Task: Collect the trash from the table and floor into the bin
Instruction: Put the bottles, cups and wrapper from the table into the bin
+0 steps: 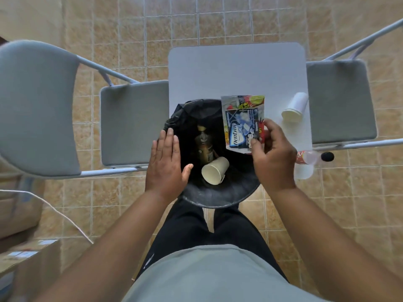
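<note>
Both hands hang over the bin [218,197]: the right hand [272,153] pinches the wrappers [243,123], long axis upright, at its right rim. Its grip need only release slightly leftward; the left hand [166,164] is flat, empty.

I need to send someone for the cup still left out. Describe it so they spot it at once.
Find the small white table between the two grey folding chairs. Near its right edge lies a white paper cup, tipped on its side. Unlike the other paper cup, it is on the tabletop, not inside the black-lined bin.

The right hand [273,155] hides most of a plastic bottle [306,158] behind it.
</note>
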Demonstrator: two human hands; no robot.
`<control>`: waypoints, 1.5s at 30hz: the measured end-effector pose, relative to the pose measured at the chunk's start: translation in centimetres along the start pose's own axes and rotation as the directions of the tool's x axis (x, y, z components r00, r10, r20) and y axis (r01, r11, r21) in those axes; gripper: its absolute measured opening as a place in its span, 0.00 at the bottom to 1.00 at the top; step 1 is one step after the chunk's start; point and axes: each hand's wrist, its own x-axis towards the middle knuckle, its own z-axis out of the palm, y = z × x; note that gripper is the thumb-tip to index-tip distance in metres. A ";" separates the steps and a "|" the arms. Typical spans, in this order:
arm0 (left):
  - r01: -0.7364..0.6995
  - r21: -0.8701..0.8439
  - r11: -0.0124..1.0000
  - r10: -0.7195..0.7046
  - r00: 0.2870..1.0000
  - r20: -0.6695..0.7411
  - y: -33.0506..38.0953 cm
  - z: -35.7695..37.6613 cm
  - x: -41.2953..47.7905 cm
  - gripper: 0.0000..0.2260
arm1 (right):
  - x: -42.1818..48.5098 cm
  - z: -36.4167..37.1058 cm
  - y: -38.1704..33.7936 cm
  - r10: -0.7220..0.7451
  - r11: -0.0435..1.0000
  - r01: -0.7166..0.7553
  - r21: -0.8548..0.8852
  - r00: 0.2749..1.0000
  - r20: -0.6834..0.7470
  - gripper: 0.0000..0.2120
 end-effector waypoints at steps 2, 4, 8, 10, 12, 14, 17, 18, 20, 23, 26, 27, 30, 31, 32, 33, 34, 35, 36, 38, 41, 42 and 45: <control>0.007 -0.023 1.000 -0.007 1.000 0.001 0.0 0.5 -0.5 0.37 | -1.0 0.8 0.1 0.036 0.999 -0.035 -0.011 0.991 0.125 0.23; 0.013 -0.044 0.999 -0.014 1.000 -0.001 0.1 0.9 -0.7 0.37 | -1.9 1.9 0.7 0.067 0.997 -0.054 -0.059 0.967 0.246 0.24; 0.024 -0.044 0.999 -0.024 1.000 0.011 0.1 1.2 -0.7 0.36 | -2.5 3.5 1.7 0.142 0.982 -0.079 -0.174 0.912 0.384 0.22; 0.021 -0.042 0.999 -0.020 1.000 0.015 0.0 1.2 -0.7 0.36 | -2.5 3.8 1.8 0.167 0.966 -0.063 -0.249 0.892 0.420 0.22; 0.015 -0.037 0.999 -0.015 1.000 0.020 -0.1 1.2 -0.7 0.36 | -2.8 3.9 1.9 0.135 0.952 0.008 -0.306 0.886 0.444 0.22; 0.013 -0.036 0.999 -0.012 0.999 0.031 -0.1 1.2 -0.7 0.37 | -3.1 3.6 2.1 0.074 0.946 0.080 -0.314 0.890 0.450 0.22; 0.006 -0.029 1.000 -0.004 0.999 0.043 0.0 1.2 -0.6 0.37 | -3.4 2.9 2.4 -0.014 0.937 0.163 -0.310 0.903 0.430 0.20; 0.004 -0.031 0.999 -0.003 0.999 0.046 0.1 1.2 -0.6 0.37 | -3.5 2.7 2.5 -0.048 0.930 0.193 -0.313 0.908 0.417 0.19; 0.007 -0.040 0.999 -0.005 0.999 0.047 0.1 1.2 -0.6 0.36 | -3.5 2.2 3.0 -0.146 0.896 0.282 -0.343 0.917 0.371 0.17; 0.004 -0.041 0.999 -0.002 0.999 0.045 0.1 1.1 -0.5 0.36 | -3.2 1.6 3.9 -0.245 0.794 0.382 -0.472 0.913 0.326 0.20; 0.004 -0.050 0.999 -0.002 0.999 0.043 0.0 1.2 -0.6 0.37 | -2.8 1.2 4.5 -0.169 0.739 0.339 -0.582 0.929 0.328 0.26; 0.003 -0.051 0.999 -0.001 0.999 0.045 0.0 1.2 -0.6 0.37 | -2.8 1.1 4.7 -0.136 0.745 0.315 -0.589 0.935 0.328 0.28; 0.007 -0.048 0.999 -0.004 0.999 0.047 0.1 1.1 -0.6 0.36 | -3.0 1.5 5.2 -0.102 0.804 0.278 -0.526 0.935 0.339 0.31; 0.011 -0.048 0.999 -0.009 0.999 0.046 0.1 1.2 -0.6 0.36 | -3.0 1.6 5.2 -0.097 0.822 0.267 -0.503 0.936 0.338 0.32; 0.012 -0.046 0.999 -0.010 0.999 0.043 0.1 1.1 -0.6 0.36 | -2.9 1.6 5.2 -0.093 0.835 0.255 -0.488 0.939 0.332 0.32; 0.008 -0.045 0.999 -0.006 0.999 0.041 0.2 1.1 -0.5 0.36 | -2.9 1.6 5.3 -0.090 0.843 0.245 -0.479 0.942 0.324 0.33; 0.003 -0.045 0.999 -0.002 0.999 0.037 0.3 1.1 -0.5 0.36 | -2.8 1.4 5.3 -0.092 0.847 0.241 -0.474 0.944 0.316 0.33; -0.002 -0.042 0.999 0.003 0.999 0.035 0.5 1.0 -0.4 0.36 | -2.7 1.3 5.4 -0.095 0.847 0.240 -0.474 0.946 0.310 0.33; -0.008 -0.036 0.999 0.010 0.999 0.033 0.7 1.0 -0.2 0.36 | -2.6 1.1 5.6 -0.097 0.848 0.237 -0.475 0.949 0.300 0.33; -0.029 -0.028 0.999 0.030 0.999 0.035 1.4 0.9 0.1 0.37 | -2.5 0.6 6.2 -0.097 0.852 0.223 -0.474 0.957 0.274 0.34; -0.060 -0.042 0.997 0.061 0.998 0.034 2.9 0.8 0.9 0.37 | -2.4 -0.6 7.3 -0.086 0.854 0.194 -0.482 0.967 0.238 0.34; -0.069 -0.047 0.996 0.071 0.997 0.032 3.5 0.7 1.2 0.37 | -2.3 -1.1 7.8 -0.082 0.858 0.185 -0.480 0.971 0.226 0.34; -0.101 -0.043 0.994 0.102 0.994 0.034 5.4 0.5 2.2 0.37 | -1.8 -2.4 9.1 -0.082 0.867 0.163 -0.472 0.979 0.187 0.34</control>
